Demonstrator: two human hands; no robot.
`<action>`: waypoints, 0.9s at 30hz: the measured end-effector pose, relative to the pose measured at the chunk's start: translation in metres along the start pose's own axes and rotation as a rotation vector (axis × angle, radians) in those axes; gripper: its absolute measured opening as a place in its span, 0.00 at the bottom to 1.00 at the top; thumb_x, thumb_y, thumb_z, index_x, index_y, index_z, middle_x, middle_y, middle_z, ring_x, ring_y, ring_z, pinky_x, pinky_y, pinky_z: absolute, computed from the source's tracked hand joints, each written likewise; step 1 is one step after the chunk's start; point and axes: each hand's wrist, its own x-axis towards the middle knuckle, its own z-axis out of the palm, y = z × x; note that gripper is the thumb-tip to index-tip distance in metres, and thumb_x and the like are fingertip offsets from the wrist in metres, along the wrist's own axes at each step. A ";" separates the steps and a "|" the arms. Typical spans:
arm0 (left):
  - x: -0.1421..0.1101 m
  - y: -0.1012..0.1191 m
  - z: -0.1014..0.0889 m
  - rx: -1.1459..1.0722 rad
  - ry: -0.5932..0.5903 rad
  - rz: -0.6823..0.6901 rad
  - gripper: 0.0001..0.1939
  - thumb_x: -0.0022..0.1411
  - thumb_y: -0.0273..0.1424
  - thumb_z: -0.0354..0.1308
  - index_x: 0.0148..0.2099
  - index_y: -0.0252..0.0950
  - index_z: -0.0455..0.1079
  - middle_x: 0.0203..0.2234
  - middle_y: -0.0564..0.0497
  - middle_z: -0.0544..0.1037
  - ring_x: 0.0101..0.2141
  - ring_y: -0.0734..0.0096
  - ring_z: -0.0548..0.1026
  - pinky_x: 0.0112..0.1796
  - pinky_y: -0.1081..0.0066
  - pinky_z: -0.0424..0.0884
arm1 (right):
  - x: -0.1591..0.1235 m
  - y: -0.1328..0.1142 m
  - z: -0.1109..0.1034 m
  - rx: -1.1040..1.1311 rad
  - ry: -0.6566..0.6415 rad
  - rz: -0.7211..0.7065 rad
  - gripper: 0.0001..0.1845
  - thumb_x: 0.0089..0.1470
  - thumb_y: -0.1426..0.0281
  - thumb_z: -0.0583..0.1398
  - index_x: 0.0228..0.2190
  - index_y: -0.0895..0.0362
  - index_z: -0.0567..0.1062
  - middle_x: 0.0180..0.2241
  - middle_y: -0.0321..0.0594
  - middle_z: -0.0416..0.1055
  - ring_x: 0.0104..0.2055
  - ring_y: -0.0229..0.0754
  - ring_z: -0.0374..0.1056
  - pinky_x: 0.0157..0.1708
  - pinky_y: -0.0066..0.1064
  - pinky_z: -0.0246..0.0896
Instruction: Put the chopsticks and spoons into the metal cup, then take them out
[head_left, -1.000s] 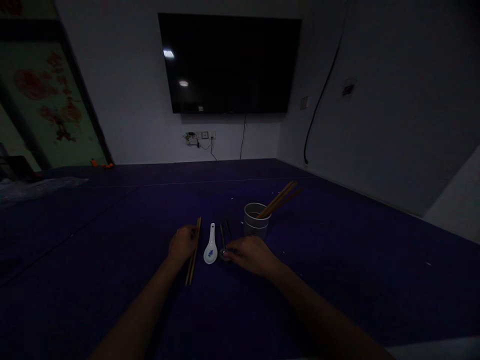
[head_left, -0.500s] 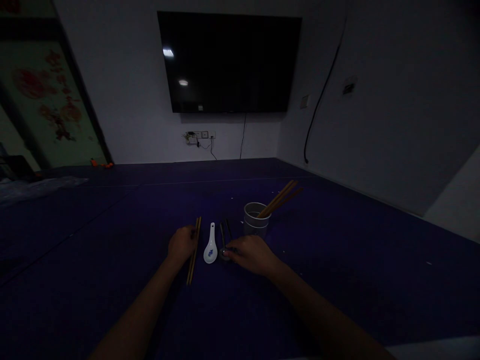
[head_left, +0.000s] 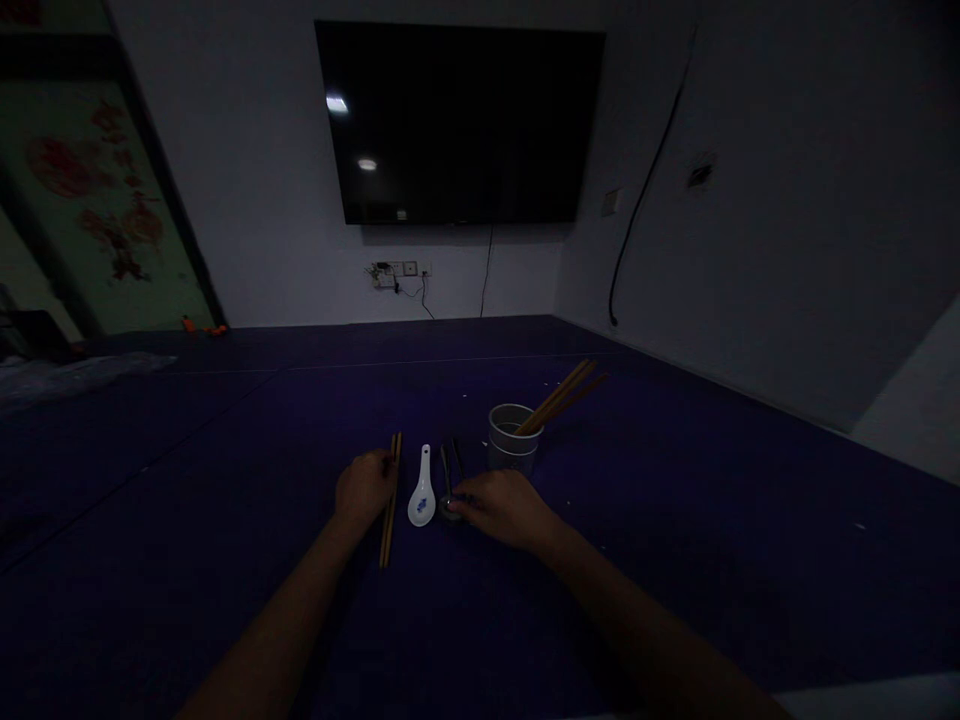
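My left hand (head_left: 365, 487) is closed, its fingertips on a pair of wooden chopsticks (head_left: 387, 535) lying side by side on the dark blue floor. Just right of them a white soup spoon (head_left: 422, 505) with a blue motif lies bowl toward me, touched by neither hand. My right hand (head_left: 504, 503) pinches a dark metal spoon (head_left: 445, 470) at its bowl. Close along that spoon runs a second thin dark handle (head_left: 457, 455); its lower end is hidden by my right fingers. Behind the right hand stands a grey cup (head_left: 512, 455), holding several wooden chopsticks (head_left: 559, 397) that lean right.
A large dark television (head_left: 461, 125) hangs on the far wall above sockets (head_left: 397, 270) with loose cables. A black cable (head_left: 645, 200) runs down the right wall. Clear plastic sheeting (head_left: 67, 375) lies at the left, near small orange objects (head_left: 210, 328). White specks dot the floor.
The near ends of the chopsticks under my left hand have swung slightly right, so the pair lies straighter. My right hand and the spoons are almost unmoved.
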 end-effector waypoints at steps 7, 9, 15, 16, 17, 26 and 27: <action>-0.007 0.007 -0.007 0.164 -0.009 -0.069 0.24 0.57 0.48 0.46 0.41 0.34 0.71 0.35 0.41 0.78 0.39 0.57 0.75 0.36 0.68 0.67 | 0.000 0.001 0.001 0.023 0.017 -0.013 0.18 0.59 0.60 0.50 0.36 0.54 0.76 0.35 0.41 0.76 0.35 0.41 0.71 0.29 0.26 0.54; -0.008 0.008 -0.006 0.187 -0.038 -0.046 0.25 0.57 0.48 0.46 0.41 0.33 0.71 0.34 0.40 0.78 0.40 0.55 0.75 0.37 0.66 0.67 | 0.000 0.001 0.001 0.022 0.012 -0.012 0.18 0.59 0.60 0.50 0.36 0.54 0.76 0.35 0.41 0.76 0.35 0.40 0.71 0.29 0.26 0.54; -0.008 0.010 -0.004 0.238 -0.089 0.049 0.24 0.61 0.44 0.43 0.40 0.32 0.72 0.35 0.38 0.77 0.40 0.53 0.75 0.40 0.60 0.67 | 0.000 0.001 0.002 0.000 0.002 -0.001 0.18 0.59 0.60 0.49 0.35 0.54 0.76 0.35 0.40 0.76 0.36 0.41 0.71 0.28 0.26 0.52; -0.008 0.010 -0.004 0.242 -0.093 0.062 0.23 0.61 0.43 0.43 0.40 0.32 0.73 0.36 0.38 0.77 0.40 0.54 0.75 0.40 0.60 0.67 | 0.000 0.001 0.002 0.002 0.004 -0.002 0.18 0.59 0.59 0.49 0.35 0.54 0.76 0.34 0.40 0.76 0.36 0.41 0.71 0.28 0.26 0.52; -0.008 0.010 -0.004 0.244 -0.095 0.070 0.22 0.62 0.41 0.43 0.40 0.33 0.73 0.36 0.38 0.77 0.40 0.54 0.75 0.41 0.60 0.66 | 0.000 0.002 0.003 0.006 0.004 -0.005 0.18 0.59 0.59 0.49 0.36 0.53 0.76 0.35 0.40 0.76 0.36 0.41 0.71 0.28 0.26 0.53; -0.006 0.010 -0.001 0.264 -0.103 0.081 0.22 0.63 0.36 0.40 0.41 0.31 0.73 0.35 0.37 0.78 0.40 0.55 0.75 0.42 0.60 0.66 | 0.000 0.001 0.001 0.013 -0.012 -0.003 0.18 0.59 0.60 0.49 0.37 0.53 0.76 0.36 0.40 0.76 0.36 0.41 0.71 0.29 0.26 0.54; -0.006 0.009 -0.001 0.267 -0.100 0.079 0.22 0.63 0.36 0.39 0.41 0.31 0.73 0.35 0.37 0.78 0.40 0.55 0.75 0.42 0.60 0.65 | 0.000 0.001 0.001 0.013 -0.011 -0.002 0.18 0.59 0.60 0.49 0.37 0.53 0.76 0.36 0.40 0.76 0.36 0.41 0.71 0.29 0.26 0.54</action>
